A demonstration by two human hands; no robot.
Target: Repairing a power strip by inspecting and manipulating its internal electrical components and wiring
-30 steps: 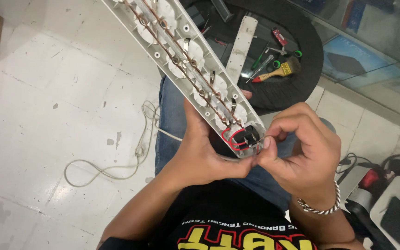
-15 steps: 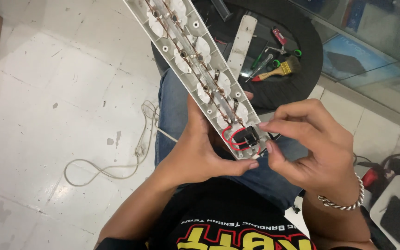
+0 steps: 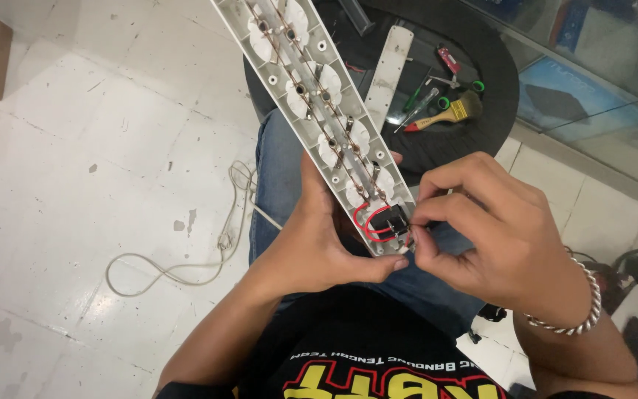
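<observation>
An opened white power strip (image 3: 311,96) with bare metal rails and round socket backs slants up to the top left. My left hand (image 3: 319,247) grips its near end from below, thumb laid under the end. At that end sits a black switch (image 3: 393,219) with looped red wires (image 3: 363,222). My right hand (image 3: 492,236) pinches at the switch's right side with thumb and forefinger. I cannot tell whether something small is between those fingertips.
A black round tray (image 3: 481,133) beyond my knees holds a white cover strip (image 3: 389,74), a paintbrush (image 3: 444,114), screwdrivers and small tools. A white cable (image 3: 186,258) lies coiled on the white tiled floor at left. Dark tools lie at right.
The power strip has tilted slightly, its far end shifting left and its near end lower. My right hand moved up and in, its fingertips now pinching at the switch.
</observation>
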